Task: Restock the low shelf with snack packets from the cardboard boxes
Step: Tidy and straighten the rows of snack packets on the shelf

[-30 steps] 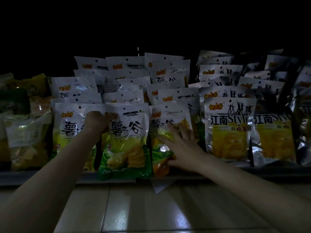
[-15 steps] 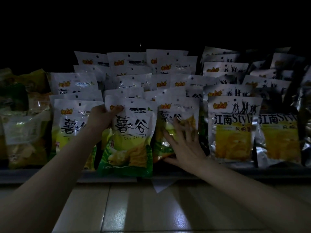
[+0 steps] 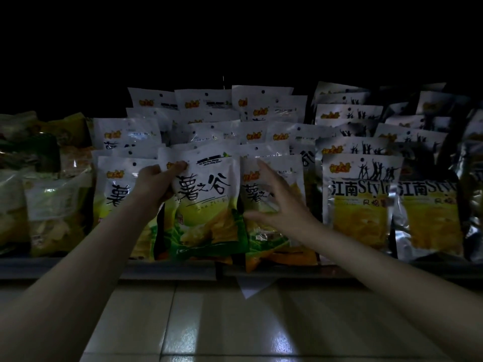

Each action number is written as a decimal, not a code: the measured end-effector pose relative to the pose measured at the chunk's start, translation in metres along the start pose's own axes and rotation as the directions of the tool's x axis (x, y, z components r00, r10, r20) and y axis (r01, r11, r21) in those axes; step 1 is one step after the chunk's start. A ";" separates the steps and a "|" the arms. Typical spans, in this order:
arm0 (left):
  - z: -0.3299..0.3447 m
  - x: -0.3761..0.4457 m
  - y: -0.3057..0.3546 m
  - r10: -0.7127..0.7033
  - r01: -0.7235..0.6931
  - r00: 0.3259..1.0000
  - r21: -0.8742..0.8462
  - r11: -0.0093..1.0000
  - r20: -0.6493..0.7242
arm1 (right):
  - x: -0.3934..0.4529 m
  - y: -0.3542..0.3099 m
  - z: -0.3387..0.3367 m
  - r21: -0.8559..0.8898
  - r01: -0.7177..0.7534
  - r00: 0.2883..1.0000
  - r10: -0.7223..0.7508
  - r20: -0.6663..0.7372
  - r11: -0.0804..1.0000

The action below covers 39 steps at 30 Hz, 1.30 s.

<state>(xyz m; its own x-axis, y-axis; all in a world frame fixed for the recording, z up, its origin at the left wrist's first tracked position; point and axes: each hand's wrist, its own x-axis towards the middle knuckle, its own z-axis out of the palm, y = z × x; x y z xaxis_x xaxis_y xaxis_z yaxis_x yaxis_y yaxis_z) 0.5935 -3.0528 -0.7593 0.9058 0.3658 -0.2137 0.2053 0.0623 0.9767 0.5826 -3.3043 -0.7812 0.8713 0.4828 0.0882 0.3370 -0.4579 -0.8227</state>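
Note:
A low shelf (image 3: 78, 267) holds rows of white, green and yellow snack packets in dim light. My left hand (image 3: 156, 182) grips the top left corner of a front packet (image 3: 209, 205), thumb on its face, and holds it lifted a little above the shelf edge. My right hand (image 3: 282, 205) has its fingers spread and straight against the neighbouring packet (image 3: 292, 176) to the right. No cardboard box is in view.
Silver and yellow packets (image 3: 358, 199) fill the shelf's right side. Clear bags of pale snacks (image 3: 52, 212) stand at the left. A small white paper scrap (image 3: 252, 290) lies on the glossy tiled floor (image 3: 235, 330) below the shelf edge.
My left hand has raised the front packet and shifted it right. My right hand has slid up the neighbouring packet and spread its fingers wider.

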 end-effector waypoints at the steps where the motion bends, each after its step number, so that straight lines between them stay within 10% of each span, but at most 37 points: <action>1: 0.003 0.001 -0.001 -0.005 0.005 1.000 0.003 1.000 -0.006 | 0.004 -0.011 0.007 0.020 0.022 1.000 -0.022 0.013 1.000; 6: 0.006 0.009 -0.008 0.129 -0.084 0.986 0.349 0.934 -0.108 | 0.019 -0.014 0.063 -0.397 -0.019 0.989 0.075 0.125 0.917; 9: -0.014 -0.007 -0.024 0.264 -0.369 0.929 0.678 0.636 0.259 | 0.020 -0.011 0.073 -0.583 -0.024 0.994 0.083 0.075 0.812; 13: -0.035 -0.023 -0.057 0.079 -0.574 0.818 0.802 0.167 0.569 | 0.012 -0.007 0.070 -0.689 0.056 0.994 0.025 0.107 0.723; 21: -0.043 -0.007 -0.044 -0.127 -0.605 0.789 0.796 0.006 0.601 | 0.011 -0.006 0.078 -0.757 0.076 0.992 0.026 0.122 0.649; 30: -0.036 0.014 -0.044 0.052 -0.634 0.772 0.773 -0.020 0.634 | 0.044 -0.004 0.082 -0.759 -0.027 0.993 0.105 0.054 0.651; 39: -0.053 0.007 -0.053 0.143 -0.526 0.740 0.697 -0.488 0.658 | 0.028 0.008 0.093 -0.839 0.026 1.000 -0.014 0.022 0.543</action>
<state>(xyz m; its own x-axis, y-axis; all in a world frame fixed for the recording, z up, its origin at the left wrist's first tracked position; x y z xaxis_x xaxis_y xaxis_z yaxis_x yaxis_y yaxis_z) 0.5694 -3.0047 -0.8120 0.9431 -0.3311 -0.0309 -0.3178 -0.8700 -0.3770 0.5764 -3.2252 -0.8378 0.8586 0.5052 0.0875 0.5049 -0.8628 0.0269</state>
